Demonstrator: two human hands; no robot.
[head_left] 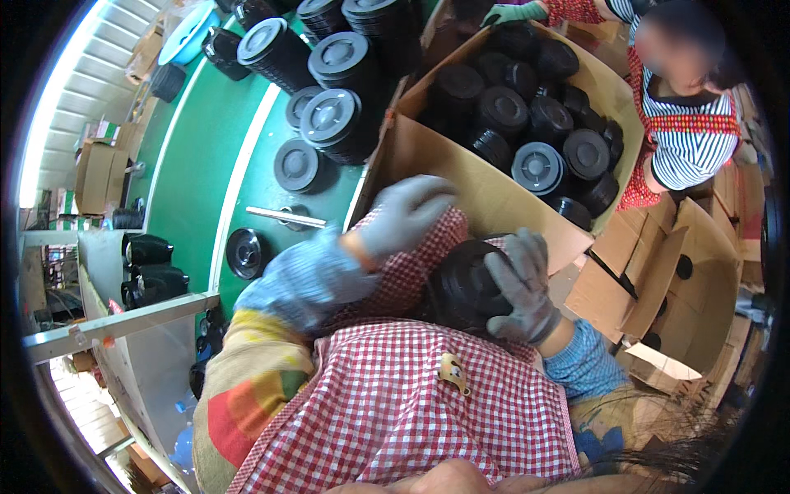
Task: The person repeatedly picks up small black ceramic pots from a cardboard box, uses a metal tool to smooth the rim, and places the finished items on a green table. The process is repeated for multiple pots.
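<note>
A black ribbed round plastic piece, apparently a stack of nested pots (465, 284), sits at my lap, partly covered by my arm and glove. My right hand (525, 288), in a grey glove, grips its right side with fingers spread over the edge. My left hand (410, 216), also gloved in grey, hovers beside the near wall of a cardboard box (494, 185). Its fingers are stretched out, slightly bent, and nothing shows in them. Inside the box lie many black round pots (539, 167). More stacks of black pots (331, 117) stand upside down on the green table (197, 140).
A metal bar (285, 216) on a round base and a black disc (248, 253) lie on the table's near part. Beyond the box stands a co-worker (690, 136) in a striped top, one green-gloved hand (517, 12) at its far rim. Open cartons (691, 280) stand at right.
</note>
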